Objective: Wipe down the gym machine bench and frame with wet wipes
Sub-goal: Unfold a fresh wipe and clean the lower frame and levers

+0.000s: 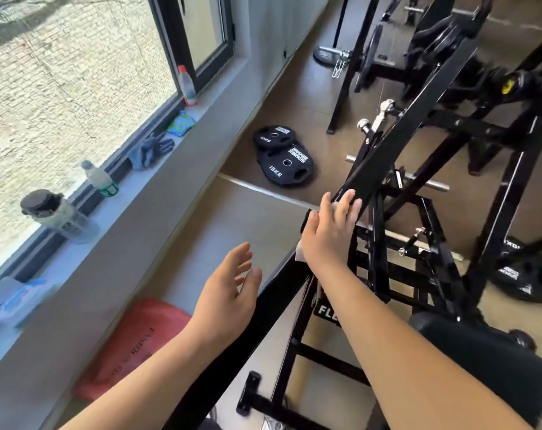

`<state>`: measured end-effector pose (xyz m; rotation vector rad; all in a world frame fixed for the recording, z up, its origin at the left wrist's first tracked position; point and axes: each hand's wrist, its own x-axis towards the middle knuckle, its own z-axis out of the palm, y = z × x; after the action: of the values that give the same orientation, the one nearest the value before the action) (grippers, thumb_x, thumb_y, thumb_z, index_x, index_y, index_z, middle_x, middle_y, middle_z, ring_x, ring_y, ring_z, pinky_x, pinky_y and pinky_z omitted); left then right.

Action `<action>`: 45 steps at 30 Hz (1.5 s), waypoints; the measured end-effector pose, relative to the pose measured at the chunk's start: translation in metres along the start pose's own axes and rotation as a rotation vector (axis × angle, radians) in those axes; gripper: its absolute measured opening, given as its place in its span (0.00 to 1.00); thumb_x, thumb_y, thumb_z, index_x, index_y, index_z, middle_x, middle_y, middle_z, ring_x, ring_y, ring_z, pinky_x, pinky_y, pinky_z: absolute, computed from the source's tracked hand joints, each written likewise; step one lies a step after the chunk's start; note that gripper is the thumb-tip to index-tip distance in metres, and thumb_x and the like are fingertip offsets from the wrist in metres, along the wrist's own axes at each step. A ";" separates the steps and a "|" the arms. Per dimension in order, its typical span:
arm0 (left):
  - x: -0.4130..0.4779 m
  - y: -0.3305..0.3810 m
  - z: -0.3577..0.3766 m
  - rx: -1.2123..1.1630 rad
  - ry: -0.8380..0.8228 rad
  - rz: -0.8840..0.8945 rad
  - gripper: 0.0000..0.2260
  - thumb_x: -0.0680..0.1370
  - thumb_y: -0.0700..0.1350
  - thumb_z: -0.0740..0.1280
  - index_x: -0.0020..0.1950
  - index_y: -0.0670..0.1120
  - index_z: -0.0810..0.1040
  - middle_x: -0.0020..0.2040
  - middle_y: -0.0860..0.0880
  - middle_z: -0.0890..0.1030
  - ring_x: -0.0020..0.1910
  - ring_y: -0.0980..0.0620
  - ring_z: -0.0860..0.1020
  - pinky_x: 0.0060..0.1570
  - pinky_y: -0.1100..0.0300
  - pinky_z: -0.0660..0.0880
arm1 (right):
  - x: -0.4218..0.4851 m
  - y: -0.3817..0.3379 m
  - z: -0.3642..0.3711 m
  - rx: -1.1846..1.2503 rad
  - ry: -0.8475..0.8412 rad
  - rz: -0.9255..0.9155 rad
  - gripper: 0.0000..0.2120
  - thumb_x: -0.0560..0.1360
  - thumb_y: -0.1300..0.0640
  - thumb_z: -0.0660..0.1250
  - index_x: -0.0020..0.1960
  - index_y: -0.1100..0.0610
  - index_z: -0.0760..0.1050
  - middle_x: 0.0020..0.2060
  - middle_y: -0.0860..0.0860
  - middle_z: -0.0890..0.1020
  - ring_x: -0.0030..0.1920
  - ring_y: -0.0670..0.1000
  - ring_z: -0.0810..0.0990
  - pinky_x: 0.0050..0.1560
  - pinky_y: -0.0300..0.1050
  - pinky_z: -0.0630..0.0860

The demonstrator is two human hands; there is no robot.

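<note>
A black gym machine fills the right side, and its long slanted frame bar [396, 144] runs from lower left to upper right. My right hand [328, 234] lies flat on this bar with straight fingers, pressing a white wet wipe [299, 254] against it; only small bits of the wipe show under the palm. My left hand [229, 293] hovers open just left of the bar's lower part and holds nothing. The black padded bench [486, 358] sits at the lower right, partly behind my right forearm.
Two black weight plates [283, 155] lie on the floor past the bar. A red mat [133, 346] lies by the wall. The grey windowsill [77, 240] carries bottles, gloves, a green packet and a wipes pack [18, 301]. More black machine frames stand at the back right.
</note>
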<state>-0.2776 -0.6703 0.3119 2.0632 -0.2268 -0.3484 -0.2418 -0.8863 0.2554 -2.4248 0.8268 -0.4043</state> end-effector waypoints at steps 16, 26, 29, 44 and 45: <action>-0.006 -0.019 0.012 0.099 -0.017 -0.066 0.22 0.83 0.45 0.65 0.77 0.48 0.68 0.70 0.51 0.76 0.67 0.57 0.75 0.69 0.53 0.73 | -0.052 -0.025 -0.005 0.294 -0.040 0.408 0.44 0.83 0.40 0.56 0.82 0.64 0.35 0.78 0.62 0.64 0.71 0.65 0.72 0.63 0.55 0.74; -0.049 -0.074 -0.064 0.036 -0.046 -0.044 0.21 0.82 0.44 0.66 0.76 0.47 0.69 0.71 0.52 0.76 0.67 0.58 0.75 0.68 0.51 0.74 | -0.207 -0.088 0.037 0.322 0.026 0.383 0.42 0.84 0.52 0.61 0.80 0.70 0.37 0.81 0.67 0.46 0.78 0.62 0.54 0.69 0.30 0.48; -0.066 -0.095 -0.086 0.029 -0.078 -0.047 0.21 0.82 0.45 0.66 0.76 0.48 0.70 0.70 0.52 0.76 0.67 0.57 0.76 0.68 0.50 0.74 | -0.245 -0.108 0.044 0.267 0.006 0.398 0.41 0.84 0.52 0.61 0.80 0.72 0.38 0.80 0.70 0.49 0.77 0.64 0.58 0.71 0.40 0.50; -0.118 -0.142 -0.151 0.057 -0.201 -0.015 0.22 0.82 0.46 0.65 0.77 0.52 0.69 0.69 0.53 0.76 0.66 0.57 0.76 0.63 0.48 0.77 | -0.235 -0.097 0.043 -0.183 -0.162 0.234 0.37 0.84 0.41 0.52 0.84 0.51 0.37 0.81 0.58 0.33 0.81 0.65 0.38 0.81 0.63 0.45; -0.119 -0.140 -0.153 0.049 -0.202 -0.021 0.22 0.82 0.46 0.65 0.77 0.53 0.68 0.69 0.53 0.76 0.65 0.57 0.77 0.61 0.46 0.79 | -0.219 -0.094 0.038 -0.179 -0.150 0.260 0.37 0.84 0.42 0.52 0.84 0.54 0.37 0.81 0.58 0.34 0.82 0.64 0.38 0.81 0.61 0.45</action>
<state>-0.3359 -0.4403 0.2793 2.0800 -0.3381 -0.5703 -0.3492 -0.6698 0.2568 -2.4282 1.1333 -0.0506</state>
